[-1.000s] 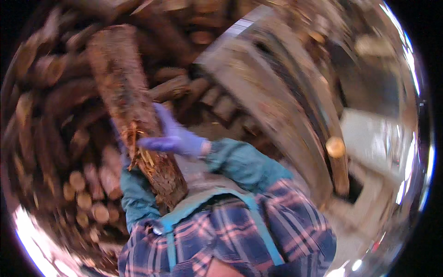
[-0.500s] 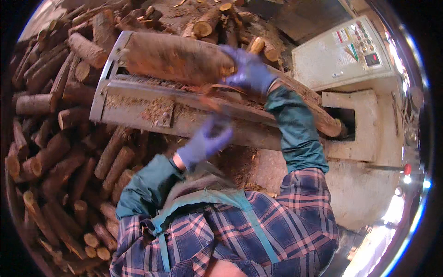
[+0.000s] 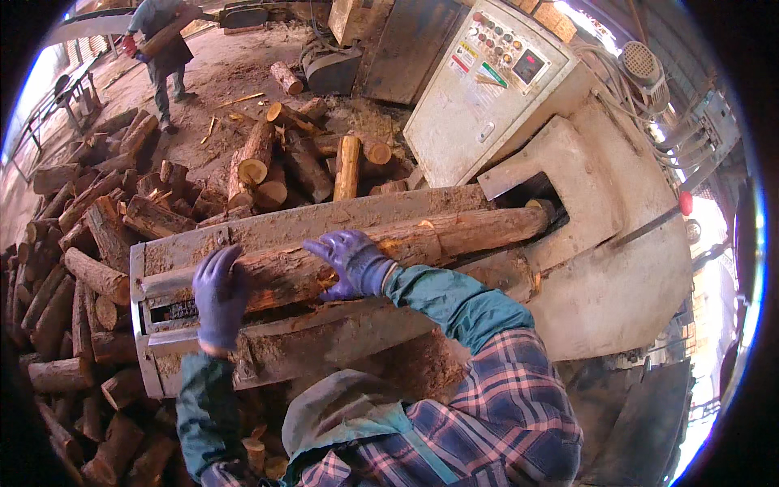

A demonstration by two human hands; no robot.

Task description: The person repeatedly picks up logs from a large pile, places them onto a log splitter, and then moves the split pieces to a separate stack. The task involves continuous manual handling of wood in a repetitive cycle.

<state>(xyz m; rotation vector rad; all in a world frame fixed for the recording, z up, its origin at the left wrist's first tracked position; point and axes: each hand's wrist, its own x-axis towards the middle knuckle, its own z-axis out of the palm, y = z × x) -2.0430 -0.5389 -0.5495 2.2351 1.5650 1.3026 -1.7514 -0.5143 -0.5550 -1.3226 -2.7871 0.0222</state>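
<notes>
While the log (image 3: 389,247) lies lengthwise in the metal trough (image 3: 268,231), its far right end sits at the dark mouth of the machine (image 3: 600,243), and both gloved hands rest on its near part. The left hand (image 3: 219,296) is flat over the near left end, fingers spread and draped down the bark; that grip is wide, pressing rather than closing round. The right hand (image 3: 353,264) lies on top near the middle, fingers curled over the upper side; whether they close fully round the log cannot be told from this view.

Findings on handling:
1. The log is long, thick and stiff, with rough bark and a pale stripped patch near the right hand. It is judged heavy, a load for 2 hands.
2. The bark should give the gloves fair purchase, though loose flakes may shed and slip.
3. The soundest hold is judged to be from above, the hands well apart on the near half and well back from the machine mouth.

Surroundings: a control box (image 3: 495,73) stands just behind the machine. A large pile of logs (image 3: 81,268) fills the left and far floor. Another person (image 3: 162,40) stands far left, carrying a log.
</notes>
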